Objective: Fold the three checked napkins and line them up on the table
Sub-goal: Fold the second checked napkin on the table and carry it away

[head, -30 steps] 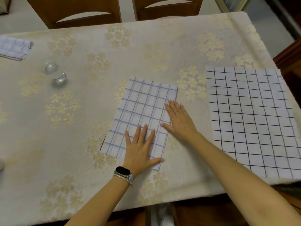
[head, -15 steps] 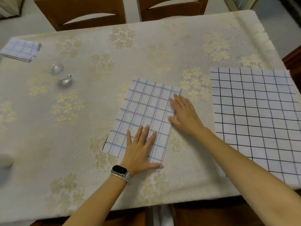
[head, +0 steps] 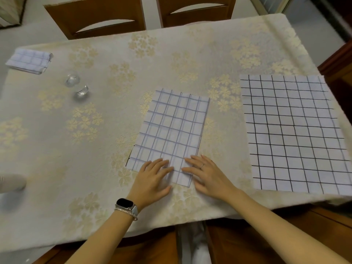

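I've got both hands flat and open at the near edge of the half-folded white napkin with blue-grey checks (head: 172, 134): left hand (head: 152, 181), smartwatch (head: 126, 206) on its wrist, pressing the near-left corner, right hand (head: 205, 175) pressing the near-right corner, fingers spread, gripping nothing. That napkin lies mid-worktop on the cream tablecloth with gold flowers (head: 95, 149); the unfolded white napkin with black checks (head: 293, 134) lies spread well to its right, and a small folded checked napkin (head: 29, 60) sits at the far-left corner, near two clear glass pieces (head: 77, 85).
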Motion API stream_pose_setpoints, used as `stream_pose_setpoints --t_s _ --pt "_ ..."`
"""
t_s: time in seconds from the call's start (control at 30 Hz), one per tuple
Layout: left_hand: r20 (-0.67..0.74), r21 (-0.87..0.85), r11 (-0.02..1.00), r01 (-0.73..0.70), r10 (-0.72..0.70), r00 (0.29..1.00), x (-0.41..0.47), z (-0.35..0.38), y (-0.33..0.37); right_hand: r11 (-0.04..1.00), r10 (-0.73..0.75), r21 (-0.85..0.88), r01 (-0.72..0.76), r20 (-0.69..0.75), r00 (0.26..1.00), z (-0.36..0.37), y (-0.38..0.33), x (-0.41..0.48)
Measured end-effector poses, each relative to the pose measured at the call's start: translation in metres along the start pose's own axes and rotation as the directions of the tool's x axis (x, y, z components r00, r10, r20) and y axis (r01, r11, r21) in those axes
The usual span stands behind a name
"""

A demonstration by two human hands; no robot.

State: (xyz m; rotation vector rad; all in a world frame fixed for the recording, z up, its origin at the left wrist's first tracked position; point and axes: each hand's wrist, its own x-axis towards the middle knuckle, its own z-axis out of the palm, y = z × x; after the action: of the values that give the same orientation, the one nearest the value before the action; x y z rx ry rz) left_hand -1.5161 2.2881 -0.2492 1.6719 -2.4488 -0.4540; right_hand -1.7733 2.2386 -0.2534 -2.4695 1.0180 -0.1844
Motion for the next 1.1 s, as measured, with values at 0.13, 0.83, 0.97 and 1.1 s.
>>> stream_pose_setpoints --t_s 0.13,0.83,0.97,1.1 --pt "0.014 0.012 0.999 0.042 -0.042 0.999 -0.003 0.006 0.006 1.0 0.007 -0.027 -0.009 -0.063 0.998 0.003 -0.005 0.005" --pt "-0.149 0.005 0.996 0.095 -0.093 0.984 0.015 -0.002 0.017 0.992 0.114 -0.025 -0.123 -0.228 0.967 0.012 -0.014 0.026" --pt "-0.147 0.037 0.995 0.093 -0.086 0.985 0.002 -0.007 -0.001 0.95 0.253 0.219 -0.225 -0.112 0.961 0.002 -0.004 0.016" --pt "-0.18 0.059 0.993 0.101 -0.089 0.98 -0.017 -0.014 -0.03 0.881 0.306 0.393 -0.263 -0.051 0.951 -0.023 0.007 -0.004"
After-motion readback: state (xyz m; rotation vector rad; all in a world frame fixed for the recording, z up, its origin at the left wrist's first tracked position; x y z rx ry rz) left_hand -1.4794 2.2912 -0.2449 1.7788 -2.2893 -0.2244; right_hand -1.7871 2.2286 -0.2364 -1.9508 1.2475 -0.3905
